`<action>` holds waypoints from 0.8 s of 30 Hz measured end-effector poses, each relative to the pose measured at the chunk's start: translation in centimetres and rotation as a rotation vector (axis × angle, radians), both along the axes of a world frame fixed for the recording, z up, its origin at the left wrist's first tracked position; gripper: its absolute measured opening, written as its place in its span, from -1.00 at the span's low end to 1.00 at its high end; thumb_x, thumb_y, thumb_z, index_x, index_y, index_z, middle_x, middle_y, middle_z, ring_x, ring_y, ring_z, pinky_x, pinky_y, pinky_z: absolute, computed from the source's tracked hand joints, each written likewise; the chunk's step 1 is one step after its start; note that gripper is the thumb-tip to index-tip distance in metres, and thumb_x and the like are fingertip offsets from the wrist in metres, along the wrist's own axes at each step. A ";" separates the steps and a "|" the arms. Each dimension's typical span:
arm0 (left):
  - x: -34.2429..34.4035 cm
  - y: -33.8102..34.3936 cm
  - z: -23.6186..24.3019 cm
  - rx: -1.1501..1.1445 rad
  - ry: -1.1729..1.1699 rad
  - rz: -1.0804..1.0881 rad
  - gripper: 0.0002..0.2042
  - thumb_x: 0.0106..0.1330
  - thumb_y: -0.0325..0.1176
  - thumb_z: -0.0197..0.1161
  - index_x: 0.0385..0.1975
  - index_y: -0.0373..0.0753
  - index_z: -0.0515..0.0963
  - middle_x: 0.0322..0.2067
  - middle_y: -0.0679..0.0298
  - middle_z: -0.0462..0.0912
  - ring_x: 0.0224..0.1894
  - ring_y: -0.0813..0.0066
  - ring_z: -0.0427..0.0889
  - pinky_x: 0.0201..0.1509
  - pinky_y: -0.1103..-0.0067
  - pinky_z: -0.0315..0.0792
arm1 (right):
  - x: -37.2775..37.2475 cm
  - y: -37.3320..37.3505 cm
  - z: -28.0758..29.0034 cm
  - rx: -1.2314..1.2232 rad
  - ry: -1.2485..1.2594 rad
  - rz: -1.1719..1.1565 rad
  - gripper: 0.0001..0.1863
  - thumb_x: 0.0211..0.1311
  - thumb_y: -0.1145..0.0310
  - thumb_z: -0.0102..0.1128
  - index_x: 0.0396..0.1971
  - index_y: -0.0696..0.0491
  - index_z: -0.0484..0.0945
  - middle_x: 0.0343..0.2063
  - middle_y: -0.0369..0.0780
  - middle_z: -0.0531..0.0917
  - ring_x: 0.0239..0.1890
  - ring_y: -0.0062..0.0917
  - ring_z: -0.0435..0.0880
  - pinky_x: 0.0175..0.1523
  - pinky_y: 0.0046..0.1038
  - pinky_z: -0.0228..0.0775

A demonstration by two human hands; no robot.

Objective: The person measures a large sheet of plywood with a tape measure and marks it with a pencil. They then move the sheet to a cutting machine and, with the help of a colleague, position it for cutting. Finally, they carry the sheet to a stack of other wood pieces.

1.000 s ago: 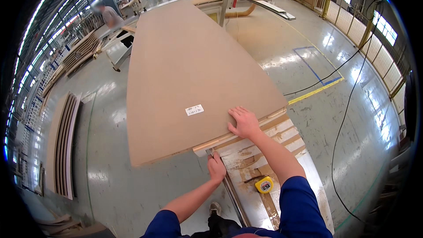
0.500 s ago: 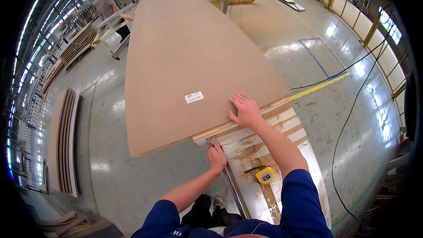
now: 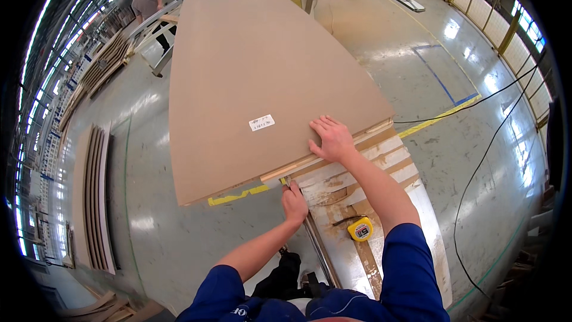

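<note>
A large brown door-like panel [image 3: 268,65] with a white label [image 3: 261,122] stretches away from me. Its near right edge lies over a worn white table [image 3: 381,203] with brown tape strips. My right hand [image 3: 332,139] rests on top of the panel by its near edge, fingers apart. My left hand [image 3: 294,204] is closed below that edge, at the far end of a metal rail [image 3: 319,247] along the table's left side. A small metal piece shows at its fingertips, but what it grips is mostly hidden. Pale wood shows along the panel's edge.
A yellow tape measure [image 3: 360,229] lies on the table. Several upright panels [image 3: 95,197] stand at the left. A black cable [image 3: 462,203] runs over the floor at the right. A person [image 3: 146,3] stands at the far left, near stacked boards [image 3: 98,74].
My view has shifted slightly, and yellow floor tape now shows beneath the panel's near edge. My feet have moved. Both hands keep nearly the same places. The far person stands more upright.
</note>
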State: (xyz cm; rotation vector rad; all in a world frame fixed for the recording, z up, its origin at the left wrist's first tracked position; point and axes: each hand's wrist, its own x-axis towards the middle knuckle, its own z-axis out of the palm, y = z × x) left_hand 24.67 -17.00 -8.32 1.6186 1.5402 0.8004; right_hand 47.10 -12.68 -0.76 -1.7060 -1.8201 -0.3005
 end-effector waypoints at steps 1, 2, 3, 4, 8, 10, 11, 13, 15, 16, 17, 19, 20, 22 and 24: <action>-0.1 0.0 0.0 -0.008 -0.001 0.000 -0.45 0.60 -0.03 -0.12 -0.21 -0.55 0.48 -0.32 -0.41 0.62 -0.15 -0.45 0.59 -0.04 0.03 0.41 | 0.0 0.0 0.1 -0.008 0.006 0.002 -0.45 0.15 0.08 0.30 0.04 0.17 0.61 0.07 -0.07 0.69 0.21 -0.16 0.62 0.44 -0.22 0.34; -0.1 0.1 0.0 -0.017 -0.002 0.000 -0.45 0.61 -0.03 -0.12 -0.21 -0.55 0.49 -0.30 -0.41 0.61 -0.14 -0.45 0.58 -0.03 0.03 0.41 | -0.1 0.0 0.2 -0.015 0.013 0.004 -0.45 0.15 0.08 0.30 0.04 0.17 0.61 0.07 -0.07 0.69 0.21 -0.16 0.62 0.44 -0.22 0.34; -0.2 0.0 0.0 -0.031 -0.006 0.001 -0.45 0.61 -0.03 -0.12 -0.20 -0.55 0.49 -0.29 -0.41 0.61 -0.14 -0.45 0.57 -0.02 0.04 0.40 | -0.1 -0.1 0.3 -0.029 0.016 0.007 -0.45 0.15 0.08 0.30 0.04 0.17 0.61 0.07 -0.07 0.69 0.21 -0.16 0.62 0.44 -0.22 0.34; -0.2 0.0 -0.2 -0.027 -0.008 -0.001 -0.46 0.61 -0.03 -0.12 -0.20 -0.54 0.49 -0.29 -0.41 0.61 -0.14 -0.45 0.57 -0.02 0.04 0.40 | -0.1 -0.1 0.2 -0.029 0.010 0.002 -0.45 0.15 0.08 0.30 0.04 0.16 0.61 0.07 -0.07 0.69 0.22 -0.16 0.62 0.44 -0.22 0.34; -0.3 0.2 -0.9 0.024 -0.031 0.002 -0.49 0.61 -0.06 -0.11 -0.23 -0.52 0.46 -0.34 -0.39 0.62 -0.17 -0.44 0.59 -0.07 0.02 0.41 | -0.2 0.0 0.3 -0.023 -0.021 -0.002 -0.45 0.15 0.08 0.30 0.04 0.16 0.62 0.08 -0.07 0.69 0.21 -0.15 0.62 0.44 -0.22 0.34; -0.1 0.2 -0.9 0.032 -0.049 0.002 -0.51 0.60 -0.07 -0.11 -0.25 -0.51 0.45 -0.36 -0.38 0.62 -0.19 -0.43 0.60 -0.10 0.01 0.41 | -0.2 -0.1 0.4 -0.023 -0.028 -0.002 -0.46 0.15 0.09 0.30 0.04 0.16 0.62 0.08 -0.07 0.69 0.21 -0.15 0.63 0.44 -0.22 0.35; -0.1 0.2 -0.9 0.026 -0.058 0.002 -0.51 0.60 -0.08 -0.10 -0.25 -0.51 0.45 -0.36 -0.38 0.62 -0.19 -0.43 0.60 -0.10 0.01 0.41 | -0.2 0.0 0.3 -0.018 -0.027 -0.002 -0.46 0.15 0.09 0.30 0.03 0.16 0.62 0.07 -0.07 0.70 0.20 -0.15 0.63 0.44 -0.22 0.35; -0.2 0.3 -0.8 0.022 -0.067 -0.004 -0.52 0.60 -0.09 -0.10 -0.25 -0.52 0.45 -0.37 -0.37 0.62 -0.20 -0.43 0.60 -0.11 0.01 0.41 | -0.2 0.1 0.4 -0.008 -0.030 -0.001 -0.47 0.14 0.10 0.31 0.03 0.16 0.62 0.05 -0.07 0.70 0.19 -0.15 0.64 0.44 -0.22 0.36; -0.3 0.2 -1.0 0.023 -0.066 -0.018 -0.53 0.60 -0.10 -0.09 -0.25 -0.52 0.44 -0.37 -0.37 0.62 -0.21 -0.44 0.59 -0.11 0.02 0.41 | -0.3 -0.1 0.5 0.002 -0.041 -0.006 -0.48 0.13 0.12 0.31 0.02 0.16 0.62 0.03 -0.07 0.71 0.19 -0.15 0.64 0.43 -0.22 0.37; -0.3 0.3 -1.3 0.038 -0.082 -0.020 -0.53 0.60 -0.10 -0.09 -0.24 -0.52 0.44 -0.37 -0.37 0.62 -0.21 -0.44 0.59 -0.11 0.02 0.41 | -0.4 -0.2 0.7 0.003 -0.037 0.002 -0.48 0.13 0.12 0.32 0.01 0.16 0.63 0.03 -0.08 0.71 0.18 -0.16 0.65 0.42 -0.22 0.38; -0.1 0.6 -1.6 0.054 -0.096 -0.022 -0.53 0.60 -0.10 -0.09 -0.24 -0.52 0.44 -0.37 -0.37 0.61 -0.22 -0.44 0.59 -0.11 0.03 0.41 | -0.3 0.0 0.9 0.003 -0.032 0.010 -0.48 0.12 0.13 0.32 0.01 0.16 0.63 0.03 -0.08 0.71 0.18 -0.17 0.65 0.42 -0.22 0.38; -0.3 0.5 -1.6 0.043 -0.113 -0.033 -0.52 0.61 -0.09 -0.09 -0.23 -0.54 0.44 -0.36 -0.37 0.61 -0.21 -0.43 0.58 -0.10 0.05 0.41 | -0.4 -0.1 0.7 -0.002 -0.026 0.007 -0.49 0.12 0.14 0.33 0.00 0.15 0.63 0.03 -0.09 0.71 0.17 -0.18 0.65 0.41 -0.23 0.39; -0.3 0.4 -1.6 0.026 -0.124 -0.034 -0.50 0.61 -0.09 -0.10 -0.22 -0.55 0.45 -0.35 -0.38 0.61 -0.21 -0.42 0.58 -0.09 0.07 0.41 | -0.3 0.0 0.6 0.000 -0.034 0.004 -0.49 0.11 0.14 0.33 0.00 0.15 0.63 0.03 -0.09 0.71 0.17 -0.19 0.66 0.41 -0.23 0.40; -0.1 0.4 -1.1 0.006 -0.139 -0.035 -0.49 0.61 -0.08 -0.11 -0.22 -0.56 0.46 -0.34 -0.39 0.60 -0.21 -0.41 0.58 -0.07 0.09 0.41 | -0.3 0.0 0.6 0.006 -0.043 0.000 -0.50 0.10 0.17 0.34 0.01 0.14 0.63 0.03 -0.10 0.72 0.17 -0.19 0.66 0.40 -0.23 0.41; -0.2 0.4 -1.1 -0.004 -0.143 -0.036 -0.49 0.61 -0.08 -0.10 -0.23 -0.56 0.46 -0.34 -0.39 0.60 -0.22 -0.41 0.57 -0.08 0.09 0.40 | -0.5 -0.1 0.7 0.011 -0.042 -0.001 -0.50 0.07 0.22 0.35 0.02 0.13 0.64 0.03 -0.10 0.72 0.16 -0.18 0.66 0.39 -0.22 0.42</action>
